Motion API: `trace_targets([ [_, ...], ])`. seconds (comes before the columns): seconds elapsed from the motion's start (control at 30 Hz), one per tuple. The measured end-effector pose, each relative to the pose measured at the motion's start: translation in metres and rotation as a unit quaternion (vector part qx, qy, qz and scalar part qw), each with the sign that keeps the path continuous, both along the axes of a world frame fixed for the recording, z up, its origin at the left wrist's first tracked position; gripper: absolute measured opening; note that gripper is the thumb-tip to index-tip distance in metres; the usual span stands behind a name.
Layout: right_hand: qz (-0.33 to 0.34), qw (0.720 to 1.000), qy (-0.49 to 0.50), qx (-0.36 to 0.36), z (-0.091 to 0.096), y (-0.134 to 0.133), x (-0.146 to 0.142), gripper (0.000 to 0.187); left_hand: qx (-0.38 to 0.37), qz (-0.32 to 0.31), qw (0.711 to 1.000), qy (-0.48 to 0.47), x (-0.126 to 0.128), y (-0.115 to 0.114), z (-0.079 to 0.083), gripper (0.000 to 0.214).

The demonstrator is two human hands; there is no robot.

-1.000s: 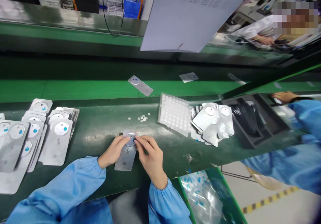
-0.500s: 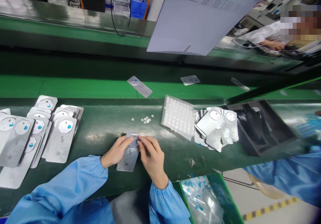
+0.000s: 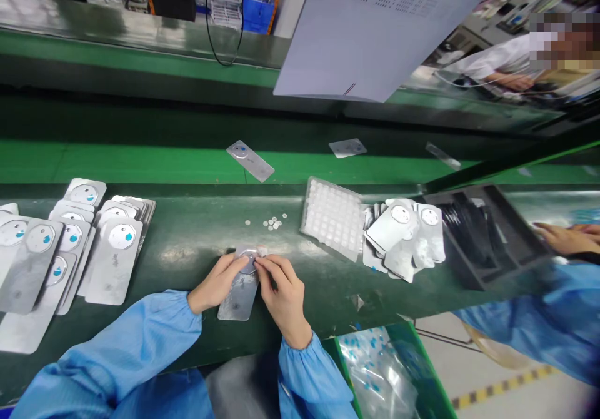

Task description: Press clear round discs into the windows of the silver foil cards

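A grey foil card (image 3: 237, 297) lies flat on the dark green bench in front of me. My left hand (image 3: 216, 283) rests on its left edge, fingers curled against the round part (image 3: 247, 261) at its top. My right hand (image 3: 280, 294) pinches at that same round part from the right, fingertips pressed together. What sits under the fingertips is too small to make out. A few loose small white discs (image 3: 273, 223) lie just beyond the card.
Stacked foil cards with blue-dotted discs (image 3: 70, 244) lie at the left. A white tray of small cells (image 3: 332, 217) and a heap of cards (image 3: 405, 234) sit at the right, beside a black tray (image 3: 482, 231). A co-worker's hand (image 3: 565, 237) reaches in far right. A green bin with bags (image 3: 389, 369) stands below.
My hands stay on the card with only slight finger movement. The cards on the green conveyor have drifted left. The co-worker's hand has come back into view at the far right.
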State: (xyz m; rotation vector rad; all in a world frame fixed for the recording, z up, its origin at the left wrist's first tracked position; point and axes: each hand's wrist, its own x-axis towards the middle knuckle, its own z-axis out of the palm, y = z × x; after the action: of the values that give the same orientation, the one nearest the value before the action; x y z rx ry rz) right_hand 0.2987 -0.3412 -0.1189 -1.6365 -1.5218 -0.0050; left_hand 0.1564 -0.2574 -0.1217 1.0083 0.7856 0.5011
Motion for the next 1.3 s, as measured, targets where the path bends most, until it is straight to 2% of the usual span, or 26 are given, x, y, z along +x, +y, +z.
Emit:
trace_targets([
  [0.13,0.002,1.0,0.006,-0.016,-0.001,0.001,0.0,0.017,0.002,0.005,1.0,-0.002,0.001,0.0,0.0,0.034],
  [0.23,0.013,0.999,0.038,-0.017,-0.002,0.001,-0.002,0.016,-0.039,0.017,0.999,-0.009,0.002,0.002,0.001,0.034],
  [0.37,0.008,0.98,0.199,-0.024,-0.003,0.001,-0.005,0.015,-0.096,0.056,0.994,-0.01,0.004,0.007,0.003,0.036],
  [0.43,-0.009,0.963,0.27,-0.027,-0.002,0.0,-0.003,0.015,-0.118,0.05,0.992,-0.021,0.005,0.008,0.006,0.041],
  [0.5,-0.026,0.953,0.299,-0.025,-0.001,-0.003,0.001,0.014,-0.158,0.031,0.986,-0.045,0.005,0.008,0.009,0.047],
  [0.57,-0.039,0.958,0.283,-0.018,0.002,-0.006,0.006,0.012,-0.186,0.014,0.98,-0.07,0.005,0.007,0.01,0.051],
  [0.63,-0.037,0.97,0.238,-0.012,0.005,-0.008,0.007,0.01,-0.18,0.009,0.981,-0.074,0.004,0.006,0.009,0.05],
  [0.77,0.001,0.992,0.128,0.003,0.007,-0.004,0.001,0.017,-0.08,-0.003,0.996,-0.034,0.001,0.003,0.004,0.042],
  [0.83,0.001,0.997,0.081,0.015,0.005,-0.001,-0.002,0.018,-0.026,-0.015,0.999,-0.024,0.0,0.003,0.001,0.04],
  [0.93,-0.008,0.999,0.033,0.015,0.0,0.001,-0.004,0.018,0.016,-0.022,0.999,-0.026,0.0,0.002,0.0,0.039],
  [1.13,-0.01,0.999,0.017,-0.027,-0.004,-0.001,-0.003,0.02,0.012,-0.015,1.0,-0.012,0.0,0.001,0.002,0.04],
  [1.3,-0.01,0.999,0.035,0.017,-0.006,0.0,-0.002,0.02,-0.018,-0.013,0.999,-0.026,0.002,0.001,0.004,0.04],
])
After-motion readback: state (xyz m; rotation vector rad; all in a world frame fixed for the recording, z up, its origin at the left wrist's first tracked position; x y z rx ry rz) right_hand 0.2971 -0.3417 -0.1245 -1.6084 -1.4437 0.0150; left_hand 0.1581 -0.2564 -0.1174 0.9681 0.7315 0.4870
